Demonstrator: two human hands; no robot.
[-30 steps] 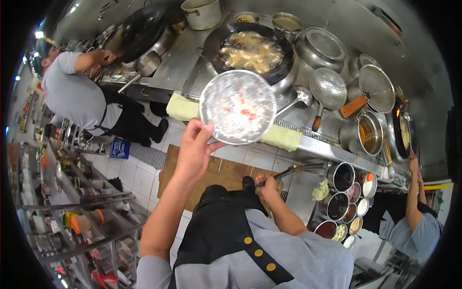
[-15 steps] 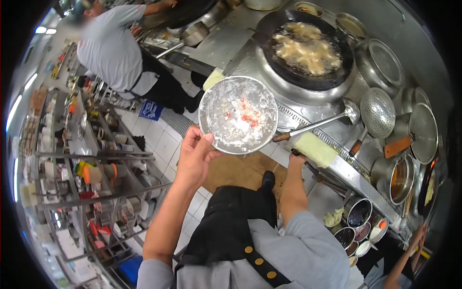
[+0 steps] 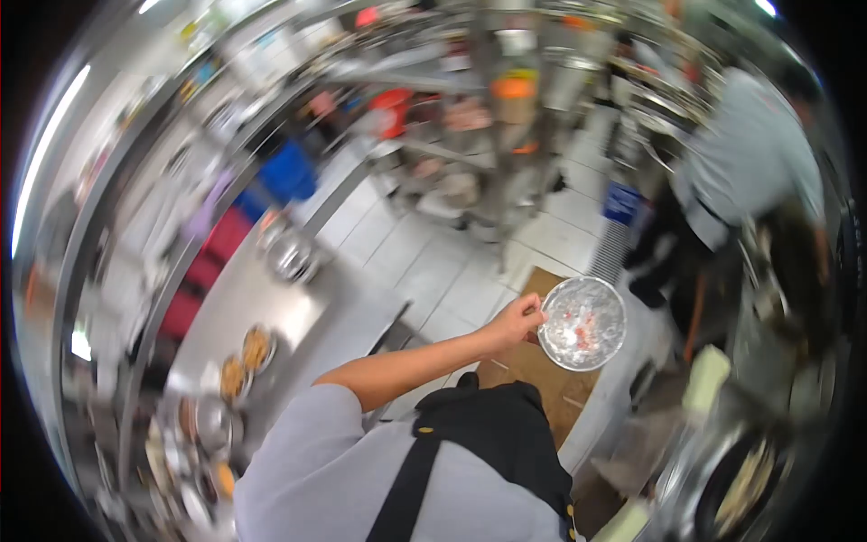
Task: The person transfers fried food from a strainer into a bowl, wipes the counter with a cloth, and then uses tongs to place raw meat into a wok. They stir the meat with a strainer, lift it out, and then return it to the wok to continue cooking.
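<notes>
My left hand [image 3: 517, 322] grips the near rim of a round metal bowl [image 3: 607, 348], thumb and fingers closed on its edge. White powdery residue coats the inside of the bowl, with small red bits near the middle. The bowl is held out over the floor in front of my dark apron [image 3: 495, 432]. My right hand is out of sight. At the lower right sits a dark wok [image 3: 709, 501] with pale food in it, partly blurred.
A steel table [image 3: 312, 348] on the left carries small bowls of brown food [image 3: 256, 346] and other containers. A co-worker [image 3: 745, 149] stands at the upper right near a blue box [image 3: 620, 201]. Brown matting [image 3: 522, 366] covers floor tiles. Pale yellow folded cloth [image 3: 707, 378] lies by the stove.
My view and body have turned left, away from the stove. The bowl has come along in my left hand. My right hand has left the view, and the steel table has appeared.
</notes>
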